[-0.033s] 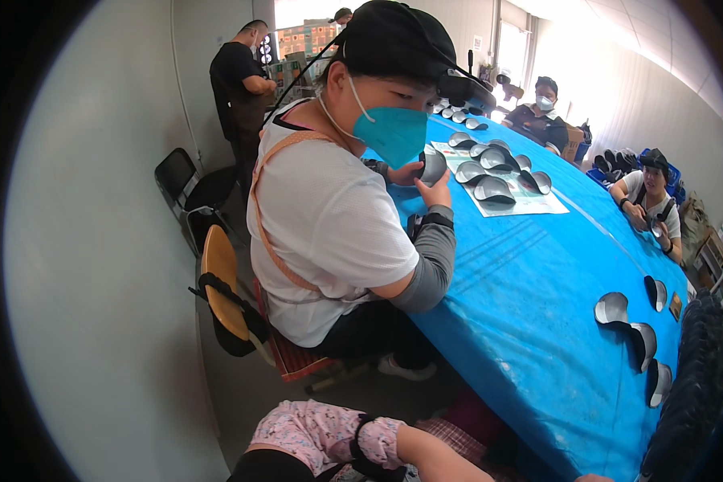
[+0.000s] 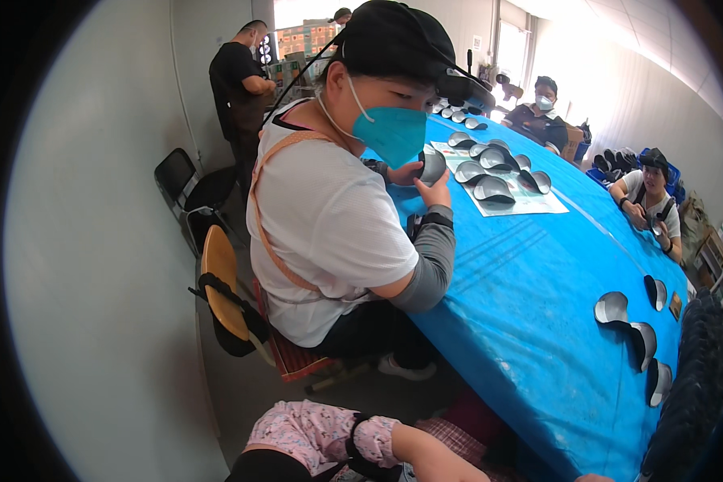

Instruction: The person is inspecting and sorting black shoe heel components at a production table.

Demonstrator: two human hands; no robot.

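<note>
My left forearm (image 2: 438, 456) comes in at the lower edge, bare below a pink flowered sleeve (image 2: 305, 430) with a black strap. It slants down to the right and runs out of the picture. In line with it, a sliver of my left hand (image 2: 594, 478) shows by the table's near edge; its fingers are cut off. My right hand is out of view. Nearest on the blue-covered table (image 2: 498, 321) lie several curved cap brims, grey inside with black edges, among them one brim (image 2: 612, 308) and another (image 2: 659, 383) closer to me.
At my left a seated co-worker (image 2: 329, 217) holds a cap brim (image 2: 432, 169) in both hands. More brims (image 2: 493, 189) lie on a paper sheet (image 2: 538, 205). Dark stacked pieces (image 2: 695, 377) line the right edge. Other people sit or stand farther off; chairs (image 2: 221, 265) stand behind.
</note>
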